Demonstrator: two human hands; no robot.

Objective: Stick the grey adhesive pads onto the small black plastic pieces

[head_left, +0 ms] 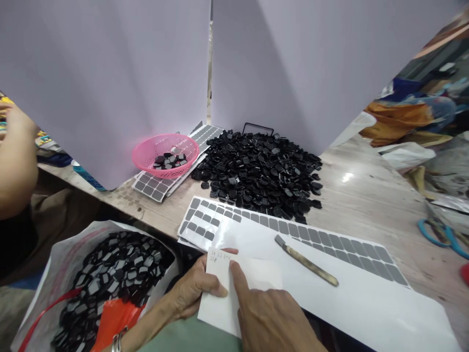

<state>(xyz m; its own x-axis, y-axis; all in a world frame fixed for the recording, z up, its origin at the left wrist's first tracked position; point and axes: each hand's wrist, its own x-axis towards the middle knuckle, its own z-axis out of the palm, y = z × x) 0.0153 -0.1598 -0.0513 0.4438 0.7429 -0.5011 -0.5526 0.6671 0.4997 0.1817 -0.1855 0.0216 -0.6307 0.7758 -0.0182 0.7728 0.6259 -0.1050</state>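
- Holding a small white slip of paper at the near edge of the table, my left hand pinches its left side, thumb on top and fingers curled underneath
- My right hand rests on the slip with the forefinger stretched out flat, its tip pressing near the top left corner; the other fingers are folded back, holding nothing
- There are a few lines of small handwriting at the top left corner of the slip, too tiny for me to read
- The slip overlaps a long white sheet whose far edge carries rows of grey rectangular stickers
- A slim knife with a worn handle lies loose on that sheet, just beyond the slip and apart from both hands
- A pink plastic basket sits further back to the left, with a small handful of little black pieces in its bottom
- The basket stands on more grey sticker sheets, partly tucked under it
- A big loose heap of black pieces is piled on the table beside the basket, in front of the pale partition boards
- Down by my left side, an open white plastic bag is filled with the same sort of black pieces, many with grey faces
- Blue-handled scissors lie at the far right edge
- Another person's arm shows at the left edge
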